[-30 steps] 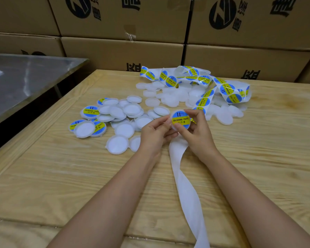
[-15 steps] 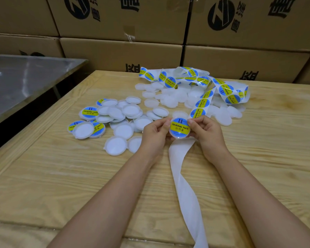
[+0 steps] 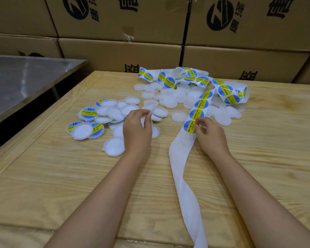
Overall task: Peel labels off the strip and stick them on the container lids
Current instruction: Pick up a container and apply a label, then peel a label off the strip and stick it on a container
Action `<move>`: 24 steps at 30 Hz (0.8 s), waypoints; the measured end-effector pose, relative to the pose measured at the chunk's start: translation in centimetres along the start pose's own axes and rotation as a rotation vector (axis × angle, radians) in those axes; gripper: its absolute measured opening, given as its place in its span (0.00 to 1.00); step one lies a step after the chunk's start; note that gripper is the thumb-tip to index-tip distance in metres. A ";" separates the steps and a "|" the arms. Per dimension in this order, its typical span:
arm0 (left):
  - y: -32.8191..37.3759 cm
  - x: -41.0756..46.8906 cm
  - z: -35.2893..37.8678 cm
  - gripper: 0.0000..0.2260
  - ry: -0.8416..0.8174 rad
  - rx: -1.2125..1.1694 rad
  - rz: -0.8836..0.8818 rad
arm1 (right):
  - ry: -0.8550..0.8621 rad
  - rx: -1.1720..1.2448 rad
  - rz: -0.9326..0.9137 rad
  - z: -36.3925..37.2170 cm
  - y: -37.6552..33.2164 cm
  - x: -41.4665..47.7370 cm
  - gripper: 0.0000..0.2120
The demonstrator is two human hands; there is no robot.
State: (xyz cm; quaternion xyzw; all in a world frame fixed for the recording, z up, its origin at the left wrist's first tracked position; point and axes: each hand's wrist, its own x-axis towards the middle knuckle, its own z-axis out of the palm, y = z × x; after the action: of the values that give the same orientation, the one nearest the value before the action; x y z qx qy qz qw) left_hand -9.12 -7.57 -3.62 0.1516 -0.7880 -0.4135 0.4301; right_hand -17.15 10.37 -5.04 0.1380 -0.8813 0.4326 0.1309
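My left hand (image 3: 137, 127) hovers over the left pile of white lids (image 3: 115, 146), its fingers curled on one white lid whose face is hidden under the hand. My right hand (image 3: 208, 134) pinches the edge of the nearest blue and yellow label (image 3: 189, 126) on the label strip (image 3: 201, 104). The strip runs back to a tangled heap of labels (image 3: 224, 90). Its bare white backing (image 3: 184, 176) trails toward me over the table's front edge. Labelled lids (image 3: 88, 112) lie at the far left of the pile. Plain lids (image 3: 179, 116) lie between the hands and under the strip.
The wooden table (image 3: 267, 140) has bare boards in front and to the right. A steel table (image 3: 25, 81) stands to the left across a dark gap. Stacked cardboard boxes (image 3: 118, 54) wall off the back.
The labelled lid that both hands held at the centre has gone left with my left hand into the pile. My right hand let go of it and took hold of a label on the strip.
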 end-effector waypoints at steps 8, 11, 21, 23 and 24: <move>-1.3 0.2 0.1 0.09 -0.121 0.573 0.083 | -0.014 -0.128 0.004 0.0 0.0 0.1 0.11; -0.9 -0.1 0.0 0.10 -0.160 0.663 0.126 | -0.039 -0.201 -0.027 0.0 -0.2 0.1 0.13; 1.8 -3.0 1.5 0.08 -0.668 0.345 0.725 | -0.203 -0.427 -0.082 0.0 -0.3 0.0 0.17; 2.2 -3.3 1.7 0.08 -0.708 0.365 0.735 | -0.209 -0.434 -0.091 0.0 -0.4 0.1 0.17; 2.4 -3.3 1.7 0.07 -0.721 0.360 0.738 | -0.204 -0.429 -0.091 -0.1 -0.4 0.1 0.17</move>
State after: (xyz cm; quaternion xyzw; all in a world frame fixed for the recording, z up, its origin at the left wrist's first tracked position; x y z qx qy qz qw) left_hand -8.30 -3.26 -4.11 -0.2152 -0.9447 -0.1192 0.2167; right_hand -17.07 10.19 -4.67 0.1896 -0.9545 0.2132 0.0870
